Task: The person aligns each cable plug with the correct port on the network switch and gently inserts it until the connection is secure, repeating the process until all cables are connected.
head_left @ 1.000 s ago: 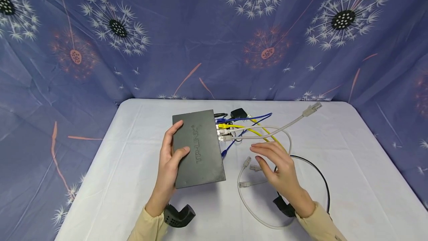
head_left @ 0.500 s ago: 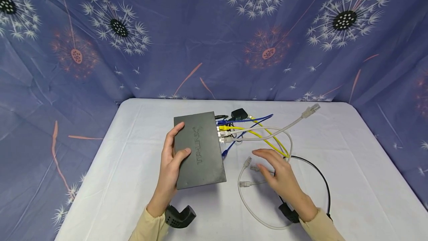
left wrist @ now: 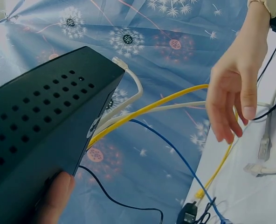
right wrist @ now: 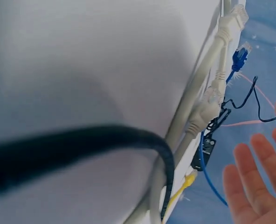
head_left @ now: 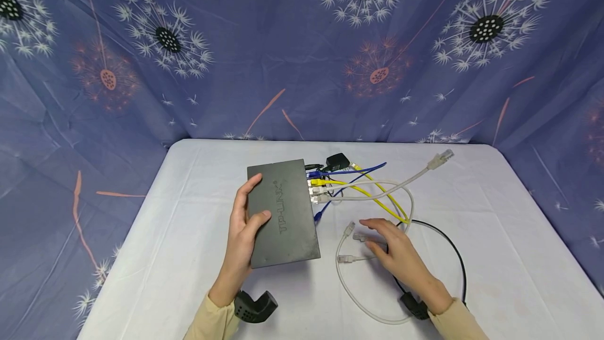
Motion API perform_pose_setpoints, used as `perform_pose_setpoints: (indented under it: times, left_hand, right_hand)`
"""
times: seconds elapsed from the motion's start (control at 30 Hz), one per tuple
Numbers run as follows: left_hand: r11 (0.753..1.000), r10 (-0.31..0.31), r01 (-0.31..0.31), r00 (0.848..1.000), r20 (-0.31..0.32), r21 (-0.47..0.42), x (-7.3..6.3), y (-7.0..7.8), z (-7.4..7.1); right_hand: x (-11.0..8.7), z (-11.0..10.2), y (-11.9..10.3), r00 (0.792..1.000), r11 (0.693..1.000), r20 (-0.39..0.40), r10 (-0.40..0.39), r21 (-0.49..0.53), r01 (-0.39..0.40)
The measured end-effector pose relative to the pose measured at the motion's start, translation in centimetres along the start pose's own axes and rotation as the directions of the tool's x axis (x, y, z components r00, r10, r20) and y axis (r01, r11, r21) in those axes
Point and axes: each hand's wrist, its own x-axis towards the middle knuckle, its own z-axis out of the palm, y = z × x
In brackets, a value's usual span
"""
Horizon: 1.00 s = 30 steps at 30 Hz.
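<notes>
My left hand (head_left: 239, 240) grips a black TP-LINK network switch (head_left: 285, 225) by its left side, thumb on its broad face. In the left wrist view the vented side of the switch (left wrist: 47, 100) fills the left, with my thumb (left wrist: 58, 196) below. Blue (head_left: 337, 173), yellow (head_left: 332, 182) and whitish network cables (head_left: 373, 197) run from its ports. My right hand (head_left: 401, 256) hovers over loose cable ends, fingers relaxed and gripping nothing. The right wrist view shows its spread fingers (right wrist: 252, 177) beside the cables.
Whitish network plugs (head_left: 346, 259) lie on the white-covered table (head_left: 203, 214) by my right hand. A black power adapter (head_left: 337, 161) sits behind the cables. A black cord (head_left: 455, 251) curves at the right. Dandelion-print cloth (head_left: 283, 41) hangs behind the table.
My right hand has drawn back toward me and slightly right, away from the cables at the ports. The switch in my left hand has shifted a little right and nearer.
</notes>
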Motion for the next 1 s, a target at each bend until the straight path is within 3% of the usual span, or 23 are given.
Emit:
perform_pose_setpoints:
  times: [0.27, 0.53, 0.8, 1.0]
  left_hand:
    - [1.0, -0.01, 0.01, 1.0, 0.007, -0.008, -0.1, -0.1, 0.0]
    - [1.0, -0.006, 0.007, 1.0, 0.011, -0.006, -0.2, -0.1, 0.1]
    - [1.0, -0.006, 0.006, 1.0, 0.016, 0.002, -0.2, -0.2, 0.2]
    - [1.0, -0.012, 0.012, 1.0, 0.012, 0.0, -0.2, -0.2, 0.2]
  right_hand:
    - [-0.6, 0.5, 1.0, 0.993, 0.998, 0.099, 0.064, 0.006, -0.065]
    - [-1.0, 0.6, 2.0, 0.988, 0.994, 0.126, 0.093, 0.041, -0.099]
    - [-1.1, 0.6, 3.1, 0.974, 0.977, 0.189, 0.124, 0.148, -0.153]
    - [-0.9, 0.8, 3.5, 0.968, 0.974, 0.204, 0.143, 0.147, -0.174]
